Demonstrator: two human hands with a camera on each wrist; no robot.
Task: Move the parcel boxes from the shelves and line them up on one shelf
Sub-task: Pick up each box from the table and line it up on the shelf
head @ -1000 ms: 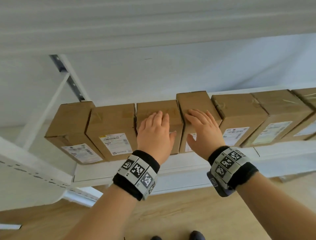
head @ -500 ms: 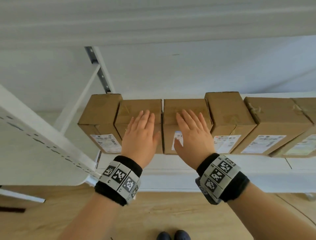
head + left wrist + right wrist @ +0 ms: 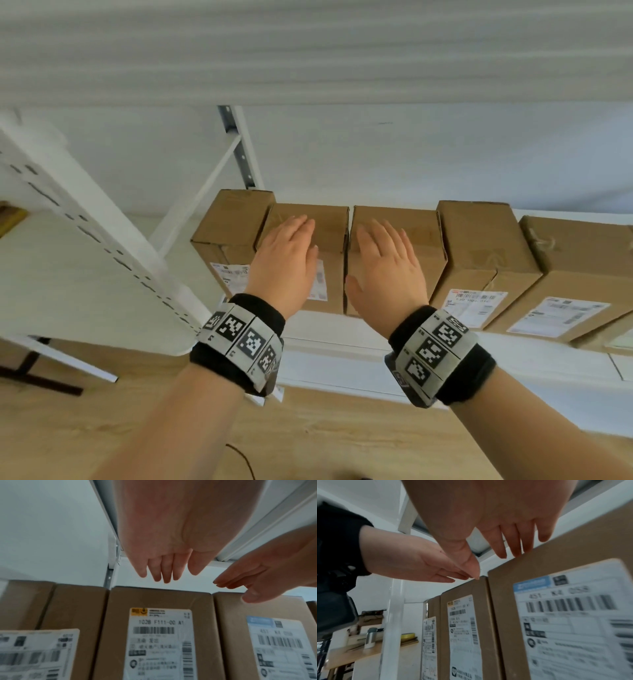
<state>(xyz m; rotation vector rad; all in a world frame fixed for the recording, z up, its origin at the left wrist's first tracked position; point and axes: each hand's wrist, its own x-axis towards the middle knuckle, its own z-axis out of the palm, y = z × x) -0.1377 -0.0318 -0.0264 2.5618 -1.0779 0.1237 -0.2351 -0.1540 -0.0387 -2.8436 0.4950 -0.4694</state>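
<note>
Several brown parcel boxes with white labels stand in a row on a white shelf (image 3: 342,363). My left hand (image 3: 301,240) lies flat, fingers straight, over the top of the second box from the left (image 3: 330,222), which bears a yellow-cornered label (image 3: 161,628). My right hand (image 3: 370,260) is spread flat over the third box (image 3: 426,236), the one with the blue-topped label (image 3: 556,601). Neither hand grips anything. I cannot tell whether the palms touch the tops. The leftmost box (image 3: 229,219) stands against the second one.
More boxes (image 3: 479,240) continue to the right along the shelf. A perforated white upright (image 3: 102,240) and a diagonal brace (image 3: 205,185) stand at the left. The upper shelf's underside (image 3: 308,51) is close overhead. A bench with a yellow tape roll (image 3: 407,635) lies beyond.
Both hands have shifted one box to the left along the row, from the third and fourth boxes to the second and third. They stay flat and open.
</note>
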